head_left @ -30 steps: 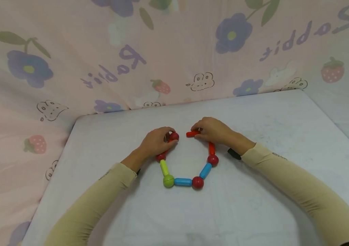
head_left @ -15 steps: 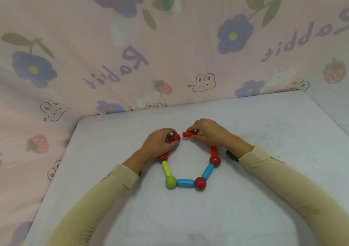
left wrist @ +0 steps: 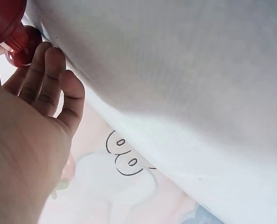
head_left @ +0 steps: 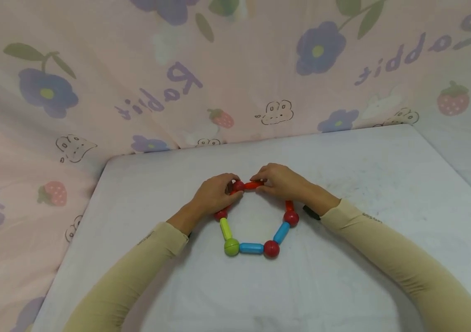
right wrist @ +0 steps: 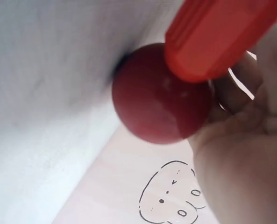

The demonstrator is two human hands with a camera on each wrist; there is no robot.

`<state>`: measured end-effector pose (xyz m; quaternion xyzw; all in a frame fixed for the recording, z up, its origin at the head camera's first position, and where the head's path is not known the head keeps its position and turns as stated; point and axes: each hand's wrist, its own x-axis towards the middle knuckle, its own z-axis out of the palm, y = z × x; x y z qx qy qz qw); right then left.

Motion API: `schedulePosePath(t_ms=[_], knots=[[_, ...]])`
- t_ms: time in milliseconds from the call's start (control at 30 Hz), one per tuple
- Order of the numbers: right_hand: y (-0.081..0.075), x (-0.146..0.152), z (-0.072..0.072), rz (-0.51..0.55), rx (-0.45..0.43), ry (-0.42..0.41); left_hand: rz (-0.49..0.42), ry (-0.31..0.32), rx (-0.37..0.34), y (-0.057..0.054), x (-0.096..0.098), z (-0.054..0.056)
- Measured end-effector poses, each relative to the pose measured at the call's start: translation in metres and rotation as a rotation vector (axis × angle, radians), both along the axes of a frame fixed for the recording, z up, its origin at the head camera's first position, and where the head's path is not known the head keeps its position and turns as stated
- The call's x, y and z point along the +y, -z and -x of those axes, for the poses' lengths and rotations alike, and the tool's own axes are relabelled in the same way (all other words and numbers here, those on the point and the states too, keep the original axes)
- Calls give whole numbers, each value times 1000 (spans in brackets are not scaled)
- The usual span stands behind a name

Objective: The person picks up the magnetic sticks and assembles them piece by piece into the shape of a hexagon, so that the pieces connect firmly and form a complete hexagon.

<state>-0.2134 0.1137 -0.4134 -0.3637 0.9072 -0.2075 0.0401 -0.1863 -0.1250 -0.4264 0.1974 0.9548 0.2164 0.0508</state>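
On the white table lies a ring of coloured toy rods and balls. My left hand (head_left: 214, 193) grips a red ball (head_left: 239, 186) at the ring's far side, partly covering the rod behind it. Between thumb and fingers, my right hand (head_left: 282, 180) pinches a short red rod (head_left: 253, 185), whose left end meets that ball. Another red ball (right wrist: 159, 95) with a red rod (right wrist: 222, 39) on it sits by the right palm in the right wrist view; the head view hides this ball. Nearer are a yellow-green rod (head_left: 226, 229), a green ball (head_left: 232, 247) and blue rods (head_left: 251, 248).
Red balls (head_left: 271, 249) also form the ring's near right corners. The white table (head_left: 343, 286) ends at a patterned pink cloth (head_left: 235, 69) hung behind and to the left. A dark strap piece (head_left: 312, 212) shows under the right wrist.
My right hand has moved left with the red rod, closing the gap to the ball in my left hand. The left hand stays almost in place; the view has shifted slightly.
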Motion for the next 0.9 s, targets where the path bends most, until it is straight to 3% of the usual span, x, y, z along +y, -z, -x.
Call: schedulePosePath(t_ms=[467, 900], knots=[[-11, 55, -15, -11, 26, 127, -10, -2, -3, -1, 0, 0], [2, 73, -20, -36, 13, 162, -21, 11, 1, -3, -1, -3]])
